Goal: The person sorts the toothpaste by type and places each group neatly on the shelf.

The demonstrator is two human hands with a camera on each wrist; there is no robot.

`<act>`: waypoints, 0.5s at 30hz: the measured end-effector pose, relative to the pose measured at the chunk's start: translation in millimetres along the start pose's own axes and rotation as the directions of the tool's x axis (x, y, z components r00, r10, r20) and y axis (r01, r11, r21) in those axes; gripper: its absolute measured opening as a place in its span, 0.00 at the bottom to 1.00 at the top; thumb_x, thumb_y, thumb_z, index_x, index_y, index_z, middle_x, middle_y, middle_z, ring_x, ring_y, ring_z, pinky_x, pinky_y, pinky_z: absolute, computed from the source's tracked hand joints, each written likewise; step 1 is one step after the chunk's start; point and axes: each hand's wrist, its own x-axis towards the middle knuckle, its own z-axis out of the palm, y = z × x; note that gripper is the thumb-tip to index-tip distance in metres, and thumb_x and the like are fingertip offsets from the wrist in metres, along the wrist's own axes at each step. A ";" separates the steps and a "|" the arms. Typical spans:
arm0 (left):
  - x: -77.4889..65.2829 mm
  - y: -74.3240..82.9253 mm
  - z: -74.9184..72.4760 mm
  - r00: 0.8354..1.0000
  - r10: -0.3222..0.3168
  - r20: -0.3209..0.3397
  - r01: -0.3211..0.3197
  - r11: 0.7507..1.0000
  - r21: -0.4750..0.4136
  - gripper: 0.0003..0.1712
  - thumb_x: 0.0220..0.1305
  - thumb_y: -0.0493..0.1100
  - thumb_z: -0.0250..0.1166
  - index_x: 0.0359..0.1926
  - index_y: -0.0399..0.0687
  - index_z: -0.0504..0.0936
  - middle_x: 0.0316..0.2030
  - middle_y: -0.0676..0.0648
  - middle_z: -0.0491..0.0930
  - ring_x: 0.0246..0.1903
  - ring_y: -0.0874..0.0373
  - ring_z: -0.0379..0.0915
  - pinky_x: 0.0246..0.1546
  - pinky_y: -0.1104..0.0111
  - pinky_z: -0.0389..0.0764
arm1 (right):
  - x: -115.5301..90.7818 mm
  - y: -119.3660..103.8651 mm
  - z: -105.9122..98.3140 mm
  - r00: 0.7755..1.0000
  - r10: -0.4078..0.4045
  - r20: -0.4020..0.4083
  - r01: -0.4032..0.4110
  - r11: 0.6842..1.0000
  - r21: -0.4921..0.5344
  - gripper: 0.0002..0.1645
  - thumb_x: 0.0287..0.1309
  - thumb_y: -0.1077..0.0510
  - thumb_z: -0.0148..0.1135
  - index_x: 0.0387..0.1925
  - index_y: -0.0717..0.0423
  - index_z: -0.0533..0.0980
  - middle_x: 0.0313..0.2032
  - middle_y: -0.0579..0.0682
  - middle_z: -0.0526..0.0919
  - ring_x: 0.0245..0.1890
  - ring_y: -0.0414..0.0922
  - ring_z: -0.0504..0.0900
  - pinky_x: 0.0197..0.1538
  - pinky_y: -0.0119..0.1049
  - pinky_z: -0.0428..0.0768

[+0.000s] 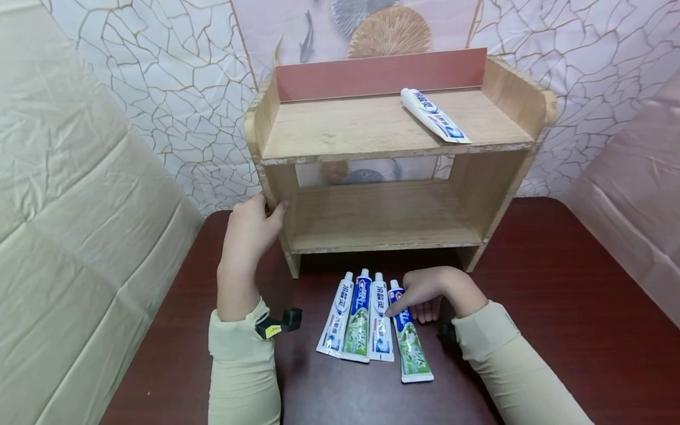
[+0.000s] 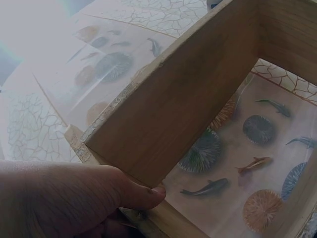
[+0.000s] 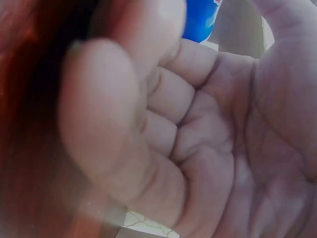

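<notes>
Left hand (image 1: 247, 233): clamped on shelf (image 1: 340, 127), eight o'clock. Right hand (image 1: 432, 286): pinches one tube (image 1: 412, 348); three more tubes (image 1: 359, 319) at nine o'clock.

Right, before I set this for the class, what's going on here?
A person's left hand grips the left side of a wooden shelf unit. Their right hand holds the rightmost toothpaste tube near its cap, on the dark table. Three other tubes lie side by side there, caps towards the unit. One more white tube lies on the unit's upper board.
</notes>
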 end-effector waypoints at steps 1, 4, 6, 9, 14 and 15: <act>0.3 0.6 0.2 1.000 -0.001 0.003 0.001 1.000 -0.001 0.25 0.73 0.58 0.57 0.48 0.38 0.80 0.40 0.37 0.85 0.36 0.45 0.83 0.33 0.53 0.81 | -0.4 1.2 -1.0 1.000 -0.001 0.005 0.000 1.000 0.009 0.32 0.50 0.31 0.71 0.20 0.56 0.82 0.21 0.53 0.85 0.16 0.42 0.79 0.25 0.38 0.81; 0.9 2.5 0.3 1.000 0.001 0.003 -0.001 1.000 -0.002 0.26 0.73 0.58 0.57 0.50 0.38 0.80 0.41 0.36 0.85 0.37 0.44 0.83 0.35 0.53 0.81 | -1.2 3.2 -2.5 1.000 0.001 0.005 -0.001 1.000 0.020 0.28 0.50 0.35 0.73 0.19 0.56 0.82 0.20 0.53 0.84 0.16 0.42 0.78 0.24 0.37 0.81; 1.2 3.4 0.5 1.000 0.003 0.001 -0.003 1.000 -0.002 0.26 0.73 0.58 0.57 0.50 0.37 0.80 0.42 0.36 0.85 0.38 0.44 0.83 0.36 0.52 0.81 | -0.8 3.4 -2.1 1.000 0.003 -0.003 -0.003 1.000 0.019 0.25 0.50 0.37 0.73 0.19 0.55 0.81 0.20 0.53 0.84 0.15 0.42 0.78 0.24 0.37 0.81; 1.3 3.6 1.2 1.000 0.003 0.004 -0.003 1.000 -0.005 0.27 0.73 0.58 0.57 0.52 0.38 0.80 0.43 0.36 0.85 0.39 0.44 0.84 0.36 0.52 0.81 | 0.7 2.9 -0.5 1.000 0.010 -0.020 -0.010 1.000 0.013 0.24 0.49 0.39 0.73 0.18 0.55 0.81 0.19 0.52 0.84 0.15 0.42 0.78 0.23 0.36 0.80; 0.2 1.3 1.4 1.000 -0.002 0.005 0.002 1.000 -0.001 0.26 0.73 0.59 0.57 0.49 0.39 0.80 0.41 0.37 0.85 0.38 0.45 0.83 0.36 0.53 0.80 | 3.9 2.0 1.8 1.000 0.013 -0.028 -0.013 1.000 0.004 0.23 0.48 0.41 0.73 0.16 0.54 0.79 0.18 0.52 0.82 0.15 0.42 0.77 0.21 0.36 0.79; 0.1 0.8 1.1 1.000 -0.001 0.004 0.001 1.000 0.001 0.26 0.73 0.59 0.57 0.49 0.39 0.80 0.41 0.37 0.85 0.37 0.45 0.82 0.36 0.53 0.80 | 4.5 1.9 1.8 0.999 0.014 -0.031 -0.014 1.000 0.004 0.23 0.47 0.41 0.73 0.16 0.54 0.79 0.18 0.52 0.82 0.15 0.42 0.77 0.21 0.36 0.79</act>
